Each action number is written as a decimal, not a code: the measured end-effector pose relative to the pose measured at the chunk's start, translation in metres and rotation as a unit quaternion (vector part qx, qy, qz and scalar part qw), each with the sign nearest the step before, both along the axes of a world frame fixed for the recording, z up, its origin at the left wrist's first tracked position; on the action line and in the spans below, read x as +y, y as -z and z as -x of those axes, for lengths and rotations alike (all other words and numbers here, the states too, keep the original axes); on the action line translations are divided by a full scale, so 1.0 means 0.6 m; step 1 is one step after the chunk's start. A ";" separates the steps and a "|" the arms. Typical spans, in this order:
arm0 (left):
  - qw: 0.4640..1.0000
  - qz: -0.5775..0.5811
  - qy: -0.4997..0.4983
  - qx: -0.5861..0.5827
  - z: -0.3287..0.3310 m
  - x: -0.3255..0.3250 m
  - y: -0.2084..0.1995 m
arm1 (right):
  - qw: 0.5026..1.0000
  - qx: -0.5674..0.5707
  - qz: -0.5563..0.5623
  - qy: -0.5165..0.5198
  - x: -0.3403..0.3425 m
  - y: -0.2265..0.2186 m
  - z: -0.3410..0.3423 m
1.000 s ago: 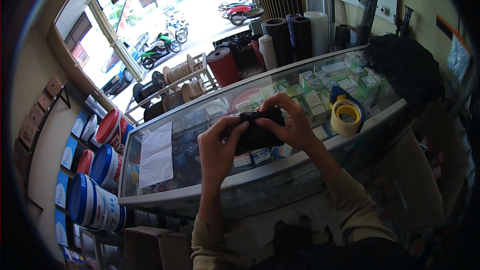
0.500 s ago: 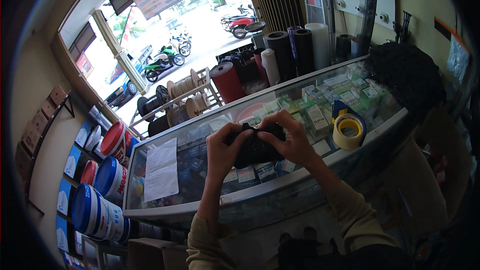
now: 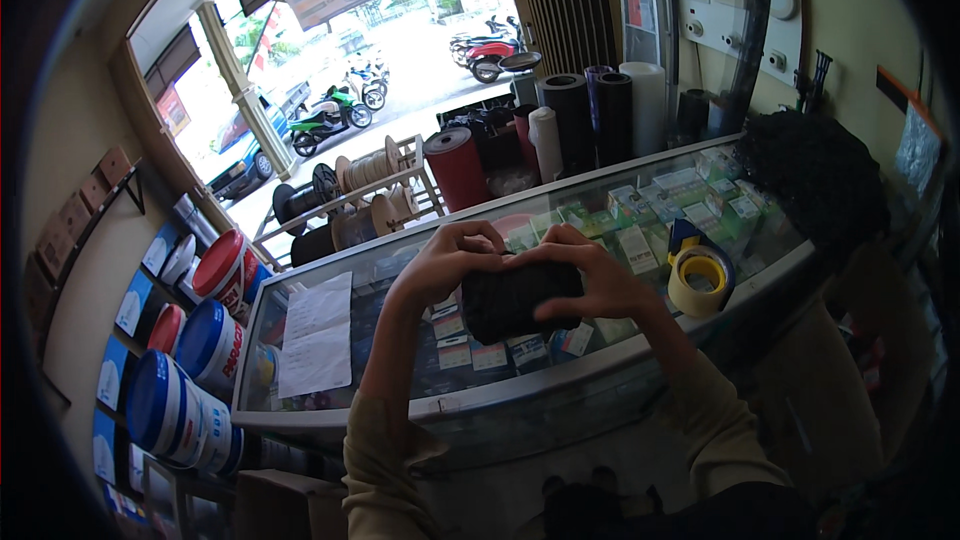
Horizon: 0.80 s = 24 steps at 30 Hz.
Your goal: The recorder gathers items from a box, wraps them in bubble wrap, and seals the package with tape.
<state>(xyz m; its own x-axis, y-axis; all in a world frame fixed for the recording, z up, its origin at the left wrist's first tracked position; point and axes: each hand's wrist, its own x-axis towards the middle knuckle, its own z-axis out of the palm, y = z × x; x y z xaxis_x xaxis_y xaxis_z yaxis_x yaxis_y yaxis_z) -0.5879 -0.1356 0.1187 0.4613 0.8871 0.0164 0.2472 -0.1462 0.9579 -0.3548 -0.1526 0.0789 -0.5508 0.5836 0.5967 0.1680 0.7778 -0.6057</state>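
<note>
A black bundle (image 3: 520,300), compact and box-like, looks wrapped in dark plastic or cloth; I cannot tell what is inside. It is held just above the glass counter (image 3: 405,365), between both hands. My left hand (image 3: 445,262) grips its upper left edge with fingers bent over the top. My right hand (image 3: 600,280) wraps round its right side, the thumb lying across the front face. Both sets of fingertips come close together at the bundle's top edge. Small boxes (image 3: 489,355) show through the glass beneath it.
Rolls of tape on a dispenser (image 3: 700,280) stand on the counter at right, beside a black heap of plastic (image 3: 815,175). A paper sheet (image 3: 317,335) lies at left. Paint buckets (image 3: 160,405) flank the left end; rolls of sheeting (image 3: 568,125) and rope spools (image 3: 365,170) stand behind.
The bundle has turned so a broad, smoother face shows. My hands have shifted from pinching its top middle to holding its upper edge and right side. The view has shifted slightly.
</note>
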 end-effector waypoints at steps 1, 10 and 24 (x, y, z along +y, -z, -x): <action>1.000 -0.003 -0.002 -0.004 -0.001 0.011 -0.003 | 0.999 -0.023 -0.004 -0.030 0.005 -0.007 -0.008; 0.963 0.211 0.146 -0.086 0.008 0.092 0.022 | 0.982 -0.139 -0.076 -0.099 0.038 -0.031 -0.019; 0.932 0.290 0.088 -0.199 0.050 0.171 0.093 | 0.985 -0.026 0.044 -0.164 0.140 0.008 0.013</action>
<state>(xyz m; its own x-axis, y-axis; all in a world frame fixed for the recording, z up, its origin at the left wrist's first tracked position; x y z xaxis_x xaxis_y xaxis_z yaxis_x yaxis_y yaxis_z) -0.6178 -0.0331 0.0626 0.6599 0.7115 -0.2413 -0.1242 0.4201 0.8990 -0.3629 -0.0684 0.0741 -0.7473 0.4170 0.5173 -0.0517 0.7397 -0.6710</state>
